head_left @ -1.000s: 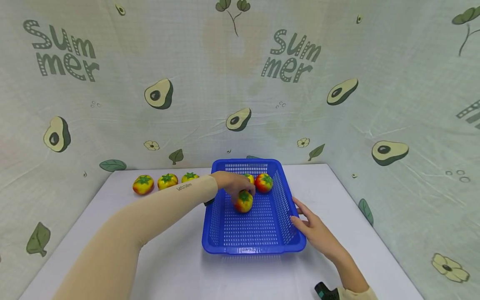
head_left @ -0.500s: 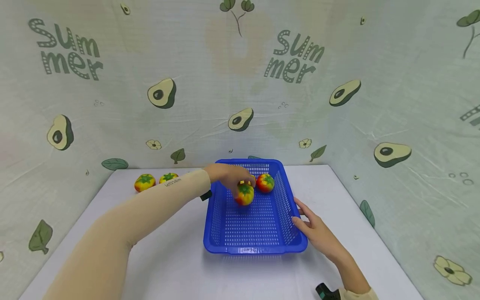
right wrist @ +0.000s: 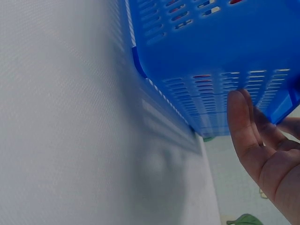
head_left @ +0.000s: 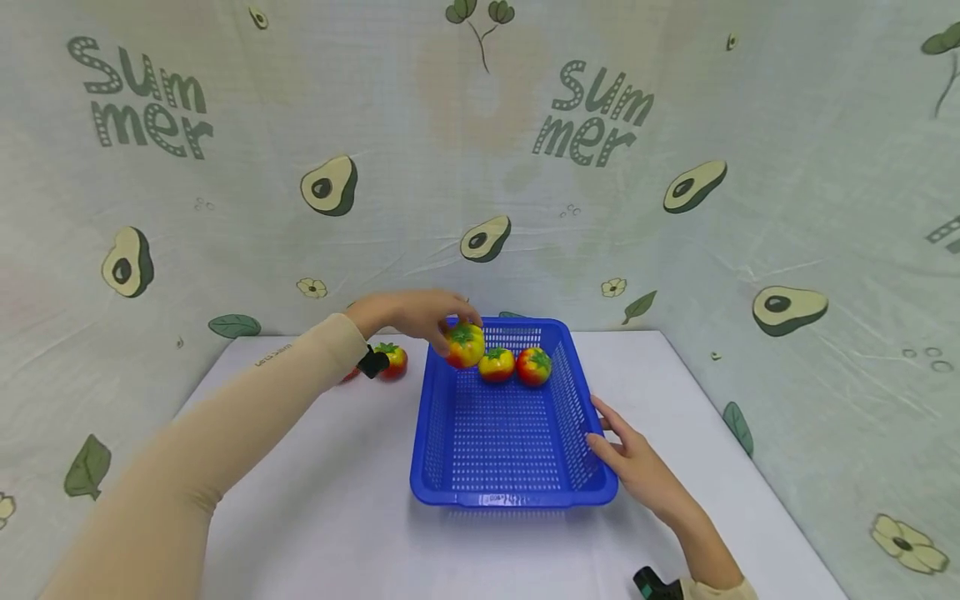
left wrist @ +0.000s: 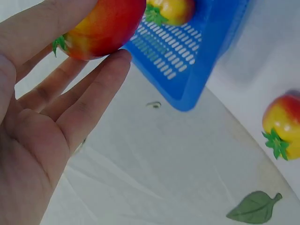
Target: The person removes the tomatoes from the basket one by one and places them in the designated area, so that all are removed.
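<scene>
My left hand (head_left: 423,315) grips a red-and-yellow tomato (head_left: 465,345) with a green leafy top, over the far left corner of the blue basket (head_left: 491,498). In the left wrist view, thumb and fingers pinch this tomato (left wrist: 110,28) from both sides. Two more tomatoes sit inside at the far end: a mostly yellow tomato (head_left: 496,365) and a redder tomato (head_left: 533,367). My right hand (head_left: 637,462) holds the basket's right side, thumb at the rim. From the right wrist, its fingers (right wrist: 239,112) lie against the slotted outer wall (right wrist: 201,86).
Left of the basket, a tomato (head_left: 392,362) stands on the white table (head_left: 322,492); another tomato (head_left: 350,377) is mostly covered by my left forearm. A printed cloth (head_left: 412,167) hangs behind the table and along its right side.
My left hand has lifted the tomato from the middle of the basket and carried it back and left to the far left corner. The right hand stays on the basket.
</scene>
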A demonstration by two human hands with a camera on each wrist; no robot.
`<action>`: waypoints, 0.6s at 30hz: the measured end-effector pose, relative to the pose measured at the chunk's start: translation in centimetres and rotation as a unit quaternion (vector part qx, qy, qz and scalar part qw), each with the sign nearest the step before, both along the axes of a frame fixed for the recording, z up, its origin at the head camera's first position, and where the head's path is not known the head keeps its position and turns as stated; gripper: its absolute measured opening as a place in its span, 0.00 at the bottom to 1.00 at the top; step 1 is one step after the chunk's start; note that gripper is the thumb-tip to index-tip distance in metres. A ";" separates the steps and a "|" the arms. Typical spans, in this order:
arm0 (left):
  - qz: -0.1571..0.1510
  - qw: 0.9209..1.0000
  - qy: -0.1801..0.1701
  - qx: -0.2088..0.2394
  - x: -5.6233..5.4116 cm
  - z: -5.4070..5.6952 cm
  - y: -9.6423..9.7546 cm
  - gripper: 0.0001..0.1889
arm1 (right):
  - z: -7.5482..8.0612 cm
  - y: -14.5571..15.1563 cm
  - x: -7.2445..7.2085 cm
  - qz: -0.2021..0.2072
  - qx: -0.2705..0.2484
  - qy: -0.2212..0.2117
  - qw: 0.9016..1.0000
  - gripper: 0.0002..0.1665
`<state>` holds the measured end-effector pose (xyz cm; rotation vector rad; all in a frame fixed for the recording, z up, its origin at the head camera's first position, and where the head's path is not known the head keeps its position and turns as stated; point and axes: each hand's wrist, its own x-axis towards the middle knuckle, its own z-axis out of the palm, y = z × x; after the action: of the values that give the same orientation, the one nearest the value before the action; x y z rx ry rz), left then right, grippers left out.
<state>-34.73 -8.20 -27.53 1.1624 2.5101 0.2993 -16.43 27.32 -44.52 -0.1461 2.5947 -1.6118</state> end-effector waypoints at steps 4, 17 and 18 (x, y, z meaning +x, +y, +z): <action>0.013 1.000 -0.013 0.017 -0.2 0.4 -2.0 0.32 | 0.1 -0.1 0.0 -0.001 0.001 -0.002 1.000 0.41; 0.074 0.997 -0.019 0.018 -0.7 -0.7 -7.5 0.33 | 0.1 0.0 0.0 -0.004 0.000 -0.004 1.000 0.41; 0.076 0.997 -0.020 0.018 -0.7 -0.9 -7.9 0.33 | 0.0 0.0 0.0 -0.003 0.000 -0.004 1.000 0.41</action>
<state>-35.45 -16.08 -28.39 0.9689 2.5720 0.4044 -16.42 27.31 -44.51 -0.1320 2.5924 -1.6112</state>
